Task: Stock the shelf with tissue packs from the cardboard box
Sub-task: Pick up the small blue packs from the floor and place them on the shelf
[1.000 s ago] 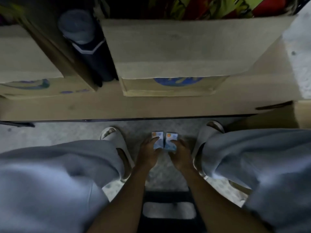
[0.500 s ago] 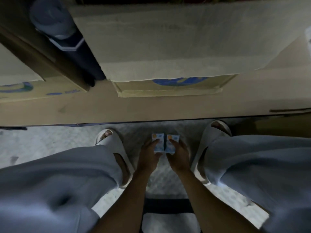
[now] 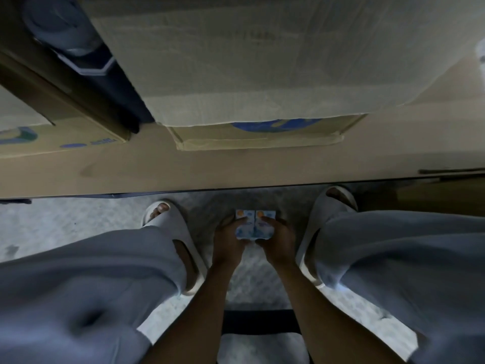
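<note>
Two small white-and-blue tissue packs with orange dots sit side by side low between my feet. My left hand grips the left tissue pack. My right hand grips the right tissue pack. The two packs touch each other along their inner edges. Above them runs the tan front edge of a shelf board. A large cardboard box with a blue logo stands on that board.
A second cardboard box with blue print stands on the board at the left, with a dark cylinder between the boxes. My slippered feet flank the hands on a pale floor. A dark stool lies under me.
The view has tilted slightly, so the large box fills more of the top. Both hands stay low between my feet with the two packs pressed together.
</note>
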`<action>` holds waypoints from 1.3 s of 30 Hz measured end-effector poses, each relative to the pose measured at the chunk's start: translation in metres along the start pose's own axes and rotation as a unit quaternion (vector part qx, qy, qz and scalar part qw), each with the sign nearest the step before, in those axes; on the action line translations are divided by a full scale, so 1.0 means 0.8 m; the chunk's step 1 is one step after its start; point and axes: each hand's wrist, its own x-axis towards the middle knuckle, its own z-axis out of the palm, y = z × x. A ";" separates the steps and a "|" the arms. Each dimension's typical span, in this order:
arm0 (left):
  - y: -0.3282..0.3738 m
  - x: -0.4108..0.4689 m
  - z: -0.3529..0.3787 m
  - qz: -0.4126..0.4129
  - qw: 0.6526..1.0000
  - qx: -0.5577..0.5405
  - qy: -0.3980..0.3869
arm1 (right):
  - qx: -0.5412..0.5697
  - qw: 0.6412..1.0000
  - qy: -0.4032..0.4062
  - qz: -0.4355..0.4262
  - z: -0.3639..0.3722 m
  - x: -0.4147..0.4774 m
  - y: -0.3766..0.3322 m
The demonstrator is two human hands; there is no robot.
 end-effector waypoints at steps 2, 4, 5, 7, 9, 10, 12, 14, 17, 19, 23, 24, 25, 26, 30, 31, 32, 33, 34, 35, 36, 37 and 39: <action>-0.004 0.000 0.000 0.023 0.999 0.019 0.019 | -0.047 0.999 -0.002 -0.023 -0.003 -0.002 0.000; -0.001 -0.003 0.000 0.015 0.999 -0.023 0.017 | -0.054 0.997 0.014 -0.044 -0.006 -0.003 0.004; 0.001 -0.002 0.001 0.011 1.000 -0.014 0.024 | -0.075 0.995 0.021 -0.057 -0.005 -0.004 0.003; -0.003 -0.001 0.000 -0.004 1.000 -0.007 0.013 | -0.081 0.994 0.028 -0.072 -0.004 -0.006 0.002; -0.011 0.001 0.001 0.000 1.000 -0.017 0.008 | -0.074 0.995 0.021 -0.061 -0.005 -0.008 -0.001; -0.011 0.000 0.000 -0.007 1.000 -0.024 0.000 | -0.080 0.995 0.024 -0.056 -0.005 -0.009 -0.003; -0.011 0.002 -0.001 -0.026 0.999 -0.025 0.002 | -0.107 0.992 0.024 -0.062 -0.007 -0.011 -0.007; -0.010 0.003 -0.004 -0.035 0.999 -0.035 0.004 | -0.116 0.991 0.022 -0.061 -0.009 -0.010 -0.011; -0.005 -0.001 -0.011 -0.029 0.998 -0.051 0.002 | -0.135 0.988 0.012 -0.071 -0.015 -0.009 -0.017; 0.000 -0.003 -0.017 -0.028 0.998 -0.049 0.010 | -0.138 0.987 -0.003 -0.080 -0.020 -0.011 -0.022; 0.015 -0.016 -0.039 -0.001 0.998 -0.045 0.033 | -0.122 0.986 0.005 -0.110 -0.031 -0.023 -0.039; 0.020 -0.021 -0.045 -0.004 0.998 -0.049 0.040 | -0.115 0.986 0.011 -0.118 -0.035 -0.028 -0.046; 0.027 -0.026 -0.053 0.000 0.998 -0.056 0.043 | -0.107 0.987 0.011 -0.120 -0.039 -0.032 -0.054; 0.035 -0.030 -0.059 0.004 0.997 -0.060 0.039 | -0.097 0.988 0.012 -0.117 -0.043 -0.037 -0.064; 0.076 -0.058 -0.088 0.019 0.998 -0.047 0.035 | -0.067 0.988 0.022 -0.137 -0.063 -0.065 -0.107; 0.087 -0.067 -0.095 0.028 0.997 -0.068 0.036 | -0.065 0.986 0.029 -0.154 -0.068 -0.075 -0.119; 0.096 -0.076 -0.103 0.044 0.995 -0.075 0.046 | -0.065 0.983 0.035 -0.170 -0.074 -0.085 -0.132; 0.105 -0.085 -0.111 0.062 0.993 -0.078 0.066 | -0.057 0.980 0.045 -0.187 -0.080 -0.096 -0.145; 0.114 -0.095 -0.118 0.078 0.990 -0.087 0.082 | -0.040 0.977 0.053 -0.201 -0.086 -0.106 -0.156; 0.127 -0.107 -0.129 0.095 0.986 -0.095 0.101 | -0.017 0.975 0.060 -0.215 -0.092 -0.118 -0.168; 0.136 -0.114 -0.138 0.108 0.982 -0.104 0.119 | 0.000 0.974 0.060 -0.219 -0.097 -0.127 -0.176; 0.145 -0.120 -0.145 0.119 0.979 -0.103 0.128 | 0.004 0.973 0.058 -0.222 -0.101 -0.134 -0.185; 0.167 -0.138 -0.165 0.150 0.973 -0.091 0.148 | 0.004 0.971 0.050 -0.233 -0.110 -0.158 -0.207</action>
